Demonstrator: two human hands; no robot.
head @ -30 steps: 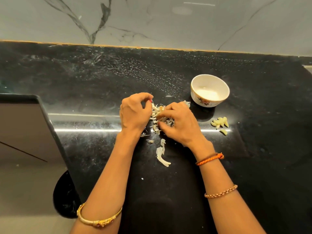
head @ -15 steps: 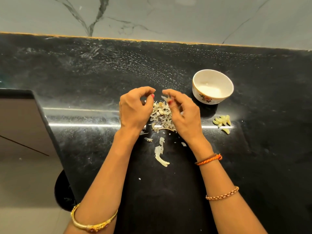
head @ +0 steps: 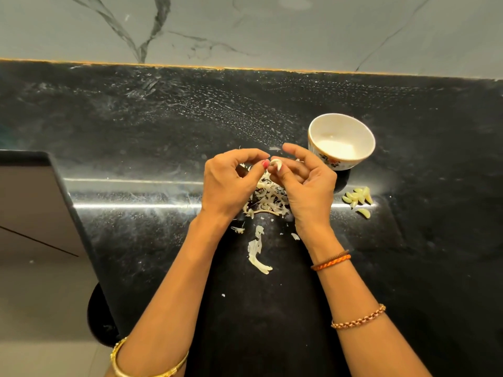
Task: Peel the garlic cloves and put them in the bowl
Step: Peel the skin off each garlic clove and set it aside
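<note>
Step in hand: peeling. Garlic clove (head: 275,165) pinched between fingertips of left hand (head: 228,183) and right hand (head: 307,183), raised above heap of papery skins (head: 268,198) on black countertop (head: 163,137).
Next, by judgement: strip remaining skin, carry clove right to bowl (head: 341,141).
Nearby: peeled cloves (head: 358,197) lying outside bowl; loose skin strip (head: 257,254). Path unobstructed.

Bare black counter (head: 435,268) right of peel heap (head: 268,198); bowl (head: 341,141) and peeled cloves (head: 358,198) beyond.
</note>
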